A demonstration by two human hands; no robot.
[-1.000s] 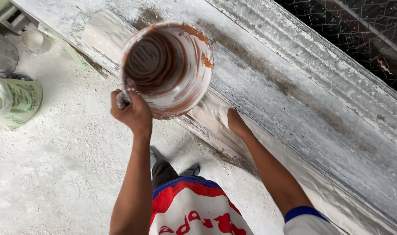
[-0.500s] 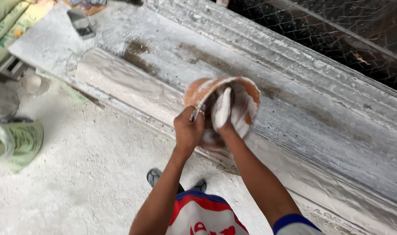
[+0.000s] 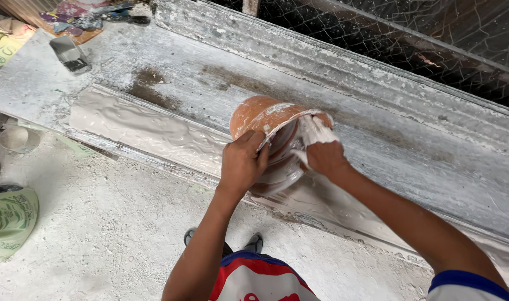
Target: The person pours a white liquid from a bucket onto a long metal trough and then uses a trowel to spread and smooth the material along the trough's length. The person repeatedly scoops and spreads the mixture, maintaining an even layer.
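Gripping the rim of a tipped orange bucket [image 3: 260, 120], the left hand [image 3: 240, 164] steadies it over a long mould [image 3: 137, 125] of wet white plaster — the right hand [image 3: 321, 153], fingers coated white, reaches inside. A trowel [image 3: 69, 54] lies far left on the plaster-caked bench [image 3: 410, 161].

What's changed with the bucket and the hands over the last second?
The orange bucket was tipped from mouth-up to lying over, mouth toward the wet plaster in the mould. The right hand left the mould's edge and reached into the bucket's mouth, now coated in white plaster. The left hand kept its grip on the rim. The scoop on the bench did not visibly move.
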